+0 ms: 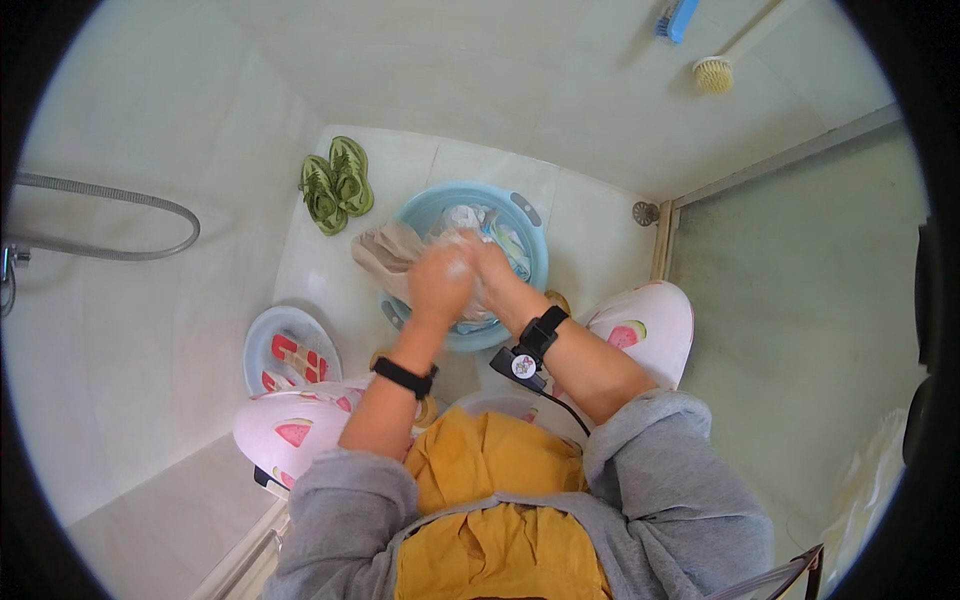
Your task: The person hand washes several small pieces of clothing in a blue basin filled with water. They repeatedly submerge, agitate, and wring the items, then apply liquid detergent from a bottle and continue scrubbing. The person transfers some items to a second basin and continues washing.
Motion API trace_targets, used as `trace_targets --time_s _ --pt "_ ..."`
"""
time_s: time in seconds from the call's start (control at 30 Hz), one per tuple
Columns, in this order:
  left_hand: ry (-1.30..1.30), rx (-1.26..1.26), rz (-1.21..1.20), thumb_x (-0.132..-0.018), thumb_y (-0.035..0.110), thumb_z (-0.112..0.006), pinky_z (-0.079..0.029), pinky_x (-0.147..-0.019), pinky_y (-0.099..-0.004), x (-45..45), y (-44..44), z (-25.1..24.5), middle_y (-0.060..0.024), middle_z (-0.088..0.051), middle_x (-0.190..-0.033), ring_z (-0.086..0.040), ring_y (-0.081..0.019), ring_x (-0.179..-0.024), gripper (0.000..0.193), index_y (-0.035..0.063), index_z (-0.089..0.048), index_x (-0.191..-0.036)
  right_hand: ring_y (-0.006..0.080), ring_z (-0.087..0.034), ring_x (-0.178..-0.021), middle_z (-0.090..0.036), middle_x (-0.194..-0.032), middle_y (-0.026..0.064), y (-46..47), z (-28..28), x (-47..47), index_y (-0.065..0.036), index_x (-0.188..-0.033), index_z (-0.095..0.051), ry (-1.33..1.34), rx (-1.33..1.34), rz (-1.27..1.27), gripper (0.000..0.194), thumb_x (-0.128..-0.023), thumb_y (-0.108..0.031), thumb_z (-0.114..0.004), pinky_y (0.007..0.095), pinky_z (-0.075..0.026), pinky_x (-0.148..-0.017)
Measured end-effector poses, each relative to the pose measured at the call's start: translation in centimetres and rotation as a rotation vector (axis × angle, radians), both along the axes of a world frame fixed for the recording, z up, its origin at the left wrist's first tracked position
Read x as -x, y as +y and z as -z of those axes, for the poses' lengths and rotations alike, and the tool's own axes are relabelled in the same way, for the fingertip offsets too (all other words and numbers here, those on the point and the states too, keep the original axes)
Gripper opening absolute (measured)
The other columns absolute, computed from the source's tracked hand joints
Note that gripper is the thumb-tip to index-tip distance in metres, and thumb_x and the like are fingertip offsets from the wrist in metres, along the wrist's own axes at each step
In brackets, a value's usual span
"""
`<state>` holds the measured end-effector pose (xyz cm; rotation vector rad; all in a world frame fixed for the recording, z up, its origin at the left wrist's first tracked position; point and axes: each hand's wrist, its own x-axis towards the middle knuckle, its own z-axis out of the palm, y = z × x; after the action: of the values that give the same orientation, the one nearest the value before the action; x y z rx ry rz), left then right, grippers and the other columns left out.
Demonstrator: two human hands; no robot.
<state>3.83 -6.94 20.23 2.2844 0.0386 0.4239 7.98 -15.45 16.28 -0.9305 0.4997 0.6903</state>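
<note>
A light blue plastic basin (538, 259) stands on the tiled floor in front of me, with several wet cloths in it. Over its middle, my left hand (441, 281) and my right hand (489, 270) are pressed together on a beige cloth (390, 251), whose loose part hangs over the basin's left rim. White suds show on my left hand. The fingers are partly hidden and slightly blurred. White and pale green cloths (510, 244) lie in the basin beyond and beside my right hand.
Green slippers (336, 186) lie beyond the basin on the left. A small pale basin (255, 337) with red and beige items stands at lower left. Shower hose (135, 196) hangs left; blue brush (679, 21) and long-handled brush (712, 75) are upper right. A floor drain (645, 213) lies right.
</note>
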Motion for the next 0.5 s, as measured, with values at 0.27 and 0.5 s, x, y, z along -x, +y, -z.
trace_targets --time_s 0.27,0.5 --pt "0.030 -0.039 0.064 -0.087 0.020 -0.052 -0.044 -0.066 -0.0413 -0.1 1.4 2.4 -0.0194 -0.060 -0.078 -0.055 -0.0382 -0.073 0.022 0.0002 -0.059 -0.081 0.0231 -0.059 -0.085 -0.059 -0.098 0.0140 0.1 -2.3 0.0 0.005 -0.107 -0.052 0.083 0.092 -0.106 0.047 -0.087 -0.037 -0.055 0.0355 -0.050 -0.068" --pt "0.290 0.905 -0.256 -0.085 0.007 -0.053 -0.046 -0.079 -0.0302 -0.8 6.8 4.1 -0.0118 -0.061 -0.104 -0.058 -0.0188 -0.088 0.030 0.0037 -0.054 -0.114 0.0241 -0.058 -0.097 -0.058 -0.109 0.0114 0.1 -2.7 -0.4 -0.001 -0.114 -0.051 0.027 -0.256 0.093 0.041 -0.088 -0.033 -0.055 0.0374 -0.049 -0.082"
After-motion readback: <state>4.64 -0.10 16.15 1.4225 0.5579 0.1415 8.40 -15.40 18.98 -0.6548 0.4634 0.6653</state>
